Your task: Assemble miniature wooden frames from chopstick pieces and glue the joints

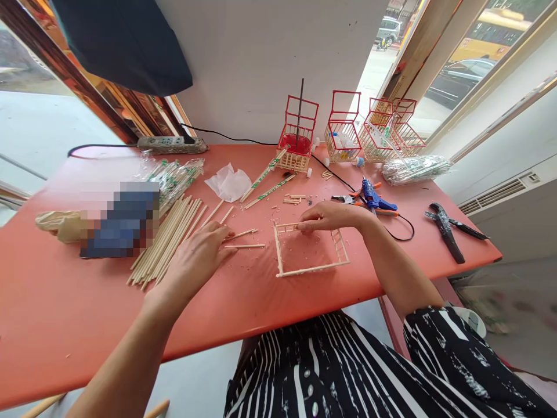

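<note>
On the red table my left hand (202, 249) has its fingers bent round the ends of two short wooden sticks (250, 246), which point right. My right hand (331, 216) is at the far side of a square frame of thin sticks (313, 269), its thumb and fingers closed on the far bar. Short upright pieces show along the frame's far and right sides. A bundle of long wooden sticks (167, 244) lies left of my left hand.
Small stick baskets with red edges (296, 139) stand at the back. A blue glue gun (376, 197) and black pliers (448, 232) lie to the right. Plastic-wrapped sticks (178, 177), white paper (228, 182) and a power strip (172, 144) are at the back left.
</note>
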`<state>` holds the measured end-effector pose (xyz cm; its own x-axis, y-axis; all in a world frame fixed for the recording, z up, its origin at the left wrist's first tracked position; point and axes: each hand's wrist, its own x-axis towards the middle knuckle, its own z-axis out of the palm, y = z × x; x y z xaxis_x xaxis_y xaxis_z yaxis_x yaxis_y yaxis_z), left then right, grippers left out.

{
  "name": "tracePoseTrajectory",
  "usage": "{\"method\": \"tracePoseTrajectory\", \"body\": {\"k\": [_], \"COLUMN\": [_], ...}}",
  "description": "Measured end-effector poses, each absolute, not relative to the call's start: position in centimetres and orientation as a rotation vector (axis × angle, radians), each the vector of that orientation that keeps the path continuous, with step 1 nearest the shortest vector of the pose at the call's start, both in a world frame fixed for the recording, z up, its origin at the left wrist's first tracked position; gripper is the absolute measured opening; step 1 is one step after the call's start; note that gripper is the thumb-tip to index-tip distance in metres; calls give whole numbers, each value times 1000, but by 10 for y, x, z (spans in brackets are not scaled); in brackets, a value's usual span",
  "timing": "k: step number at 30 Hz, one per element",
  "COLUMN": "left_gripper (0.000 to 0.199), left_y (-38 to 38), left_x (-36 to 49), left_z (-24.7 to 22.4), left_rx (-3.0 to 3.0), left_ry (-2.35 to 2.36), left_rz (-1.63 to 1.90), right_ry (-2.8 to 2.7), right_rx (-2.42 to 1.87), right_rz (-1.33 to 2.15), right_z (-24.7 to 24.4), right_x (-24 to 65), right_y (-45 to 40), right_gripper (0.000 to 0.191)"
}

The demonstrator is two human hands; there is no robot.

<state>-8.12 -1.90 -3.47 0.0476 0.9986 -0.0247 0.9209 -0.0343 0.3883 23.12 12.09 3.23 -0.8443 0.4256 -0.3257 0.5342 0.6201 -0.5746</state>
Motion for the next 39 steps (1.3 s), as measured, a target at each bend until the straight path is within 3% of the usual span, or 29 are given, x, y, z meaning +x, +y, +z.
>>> {"method": "tracePoseTrajectory", "body": {"k": [7, 18, 24, 29, 34, 39], "left_gripper": [15, 10, 10, 10, 15, 14], "left_y": [-4, -16, -18, -22, -30, -27], "left_x": [-85, -87, -86, -83, -79, -56], "left_z": [-34, -35, -35, -32, -17, 8], "left_rx": [2052, 2029, 2065, 2088, 1875, 1522], "left_ry": [1918, 1947, 1890, 1919, 1981, 1652], "left_rz": [274, 339, 372, 370, 733, 1259], "right_ry": [2755, 2950, 3147, 3338, 3427, 3273], "right_rx": [669, 593, 758, 944, 1031, 1217], "right_rz": [-925, -831, -822, -826, -926, -1500], "right_z": [28, 14, 20, 33, 43, 39], "right_x": [213, 194, 204, 210, 205, 193], "right_y": [132, 144, 126, 106, 90, 81], "right_gripper": [43, 24, 40, 34, 28, 34]}}
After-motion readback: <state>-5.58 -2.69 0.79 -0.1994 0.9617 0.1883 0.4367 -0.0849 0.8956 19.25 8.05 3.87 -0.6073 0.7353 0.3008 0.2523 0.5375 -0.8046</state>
